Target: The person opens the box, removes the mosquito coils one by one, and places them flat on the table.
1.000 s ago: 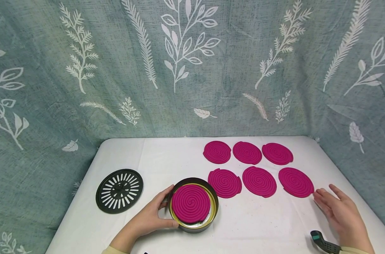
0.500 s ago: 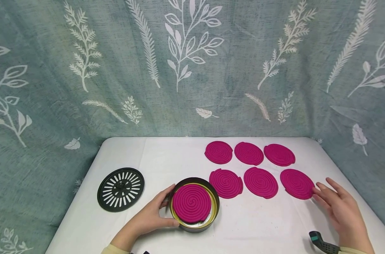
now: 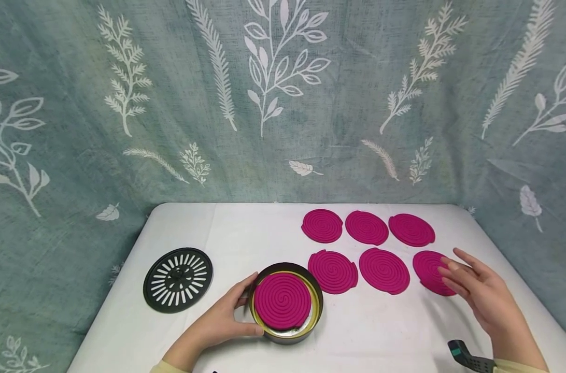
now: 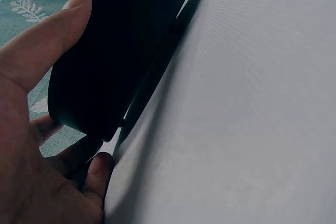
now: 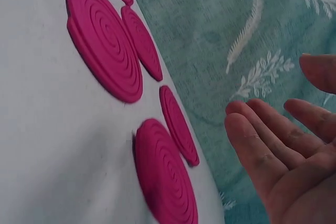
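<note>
My left hand (image 3: 224, 318) grips a round, dark-walled mosquito coil tin (image 3: 286, 340) from its left side, thumb on the near rim and fingers along the outer wall. A magenta mosquito coil (image 3: 283, 301) lies inside against the yellow and silver interior. The left wrist view shows the tin's black outside wall (image 4: 115, 40) between thumb and fingers. My right hand (image 3: 484, 292) is held over the front right mosquito coil (image 3: 429, 272), partly hiding it in the head view. Its fingers are relaxed and hold nothing. In the right wrist view that coil (image 5: 168, 177) lies below and left of the fingers.
More magenta coils lie in two rows on the white table (image 3: 367, 331), including a back left one (image 3: 322, 226) and a front left one (image 3: 333, 272) beside the tin. A black slotted lid (image 3: 178, 280) lies at the left. A patterned curtain (image 3: 283, 103) hangs behind and along both sides.
My right hand has moved left and a little away from me, from beside the front right coil to over it. My left hand keeps its hold on the tin.
</note>
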`<state>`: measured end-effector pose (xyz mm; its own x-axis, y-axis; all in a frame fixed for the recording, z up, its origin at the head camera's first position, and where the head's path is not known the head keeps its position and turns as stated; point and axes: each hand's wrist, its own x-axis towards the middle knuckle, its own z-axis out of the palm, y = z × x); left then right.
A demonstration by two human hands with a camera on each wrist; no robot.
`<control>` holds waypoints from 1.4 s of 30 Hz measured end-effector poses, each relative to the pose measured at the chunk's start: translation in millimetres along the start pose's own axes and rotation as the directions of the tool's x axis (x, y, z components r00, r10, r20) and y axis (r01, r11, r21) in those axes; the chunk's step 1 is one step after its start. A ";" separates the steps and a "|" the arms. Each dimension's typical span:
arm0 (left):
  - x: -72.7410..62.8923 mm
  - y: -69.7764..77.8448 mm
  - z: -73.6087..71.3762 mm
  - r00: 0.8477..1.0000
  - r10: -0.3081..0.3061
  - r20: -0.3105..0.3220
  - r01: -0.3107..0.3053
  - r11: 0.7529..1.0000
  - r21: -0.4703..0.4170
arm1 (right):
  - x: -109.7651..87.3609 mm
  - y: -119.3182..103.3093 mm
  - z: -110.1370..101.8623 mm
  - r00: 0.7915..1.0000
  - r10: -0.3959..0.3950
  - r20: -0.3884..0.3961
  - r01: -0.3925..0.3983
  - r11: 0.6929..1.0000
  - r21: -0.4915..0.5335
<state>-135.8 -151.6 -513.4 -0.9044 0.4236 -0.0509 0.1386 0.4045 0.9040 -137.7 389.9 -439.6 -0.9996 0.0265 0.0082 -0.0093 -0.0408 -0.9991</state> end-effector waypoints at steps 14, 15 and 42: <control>0.4 -0.4 -1.2 1.000 -0.004 -0.002 0.004 1.000 0.004 | 18.7 -23.5 43.5 0.977 -0.072 0.198 0.114 0.972 -0.205; 0.4 0.1 -1.6 1.000 -0.001 -0.001 0.001 1.000 0.003 | 19.8 -24.9 47.2 0.975 -0.070 0.209 0.119 0.965 -0.232; -2.1 5.1 -2.1 1.000 0.006 0.001 -0.006 1.000 0.014 | 36.6 -27.0 141.7 0.914 0.055 0.401 0.077 0.949 -0.305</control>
<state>-134.0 -152.2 -507.8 -0.9033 0.4266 -0.0457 0.1499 0.4136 0.8981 -177.7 250.4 -406.5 -0.9251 -0.3785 -0.0309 -0.0774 0.2676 -0.9604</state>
